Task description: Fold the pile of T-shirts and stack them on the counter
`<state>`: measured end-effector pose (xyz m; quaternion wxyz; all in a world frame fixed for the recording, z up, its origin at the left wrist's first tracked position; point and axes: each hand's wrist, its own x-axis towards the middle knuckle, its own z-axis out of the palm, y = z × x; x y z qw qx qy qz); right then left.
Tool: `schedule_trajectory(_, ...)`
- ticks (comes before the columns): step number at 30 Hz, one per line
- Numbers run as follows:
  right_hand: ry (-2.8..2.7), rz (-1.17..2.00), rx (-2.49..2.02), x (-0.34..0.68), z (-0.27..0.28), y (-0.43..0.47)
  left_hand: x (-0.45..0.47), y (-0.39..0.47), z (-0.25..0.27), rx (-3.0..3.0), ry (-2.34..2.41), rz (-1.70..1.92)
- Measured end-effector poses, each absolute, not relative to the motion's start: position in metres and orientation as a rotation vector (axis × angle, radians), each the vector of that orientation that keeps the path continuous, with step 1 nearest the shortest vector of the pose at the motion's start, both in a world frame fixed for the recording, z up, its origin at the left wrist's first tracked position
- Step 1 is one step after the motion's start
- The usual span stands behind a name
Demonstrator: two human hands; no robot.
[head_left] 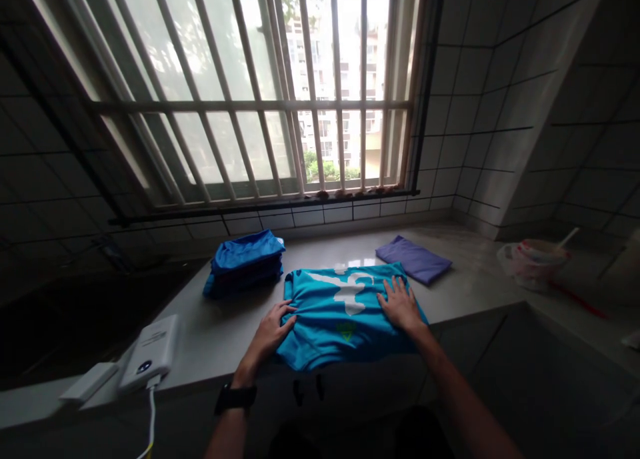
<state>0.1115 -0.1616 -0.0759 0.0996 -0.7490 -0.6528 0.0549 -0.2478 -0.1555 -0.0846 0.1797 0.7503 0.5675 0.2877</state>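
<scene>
A turquoise shirt [320, 339] with a white print and a small green mark lies spread on the counter, its near edge hanging slightly over the front. My left hand [274, 326] rests at the shirt's left edge, fingers stretched over the cloth. On the right part of the shirt, my right hand [400, 304] lies flat with its fingers spread. A dark band circles my left wrist. Behind and left of the shirt sits a stack of folded blue clothes [247, 256]. A folded purple cloth [414, 258] lies behind it to the right.
A white power bank [153, 349] with a plugged-in cable stands at the counter's left front, beside a smaller white box [90, 382]. The dark sink [100, 306] is at far left. A bowl in a plastic bag [537, 259] sits far right. A barred window [260, 106] rises behind the counter.
</scene>
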Motion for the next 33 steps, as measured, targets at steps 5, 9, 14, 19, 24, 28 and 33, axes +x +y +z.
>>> schedule_trajectory(5, -1.936, 0.176, -2.221, 0.115, -0.076, -0.163, -0.247, -0.156, -0.084, 2.056, 1.609, 0.886)
schedule_trajectory(9, -1.93, 0.185, -2.232, 0.115, -0.073, -0.163, -0.246, -0.158, -0.084, 2.02, 1.601, 0.916)
schedule_trajectory(14, -1.927, 0.183, -2.25, 0.115, -0.074, -0.162, -0.245, -0.163, -0.084, 2.071, 1.515, 0.954)
schedule_trajectory(19, -1.932, 0.189, -2.257, 0.115, -0.074, -0.162, -0.241, -0.166, -0.083, 2.247, 1.557, 0.872)
schedule_trajectory(24, -1.925, 0.208, -2.271, 0.115, -0.073, -0.161, -0.234, -0.165, -0.078, 2.46, 1.789, 0.66)
schedule_trajectory(28, -1.928, 0.196, -2.266, 0.115, -0.073, -0.161, -0.213, -0.161, -0.069, 2.615, 1.89, 0.512)
schedule_trajectory(33, -1.929, 0.198, -2.264, 0.116, -0.073, -0.162, -0.174, -0.16, -0.077, 2.565, 1.923, 0.524)
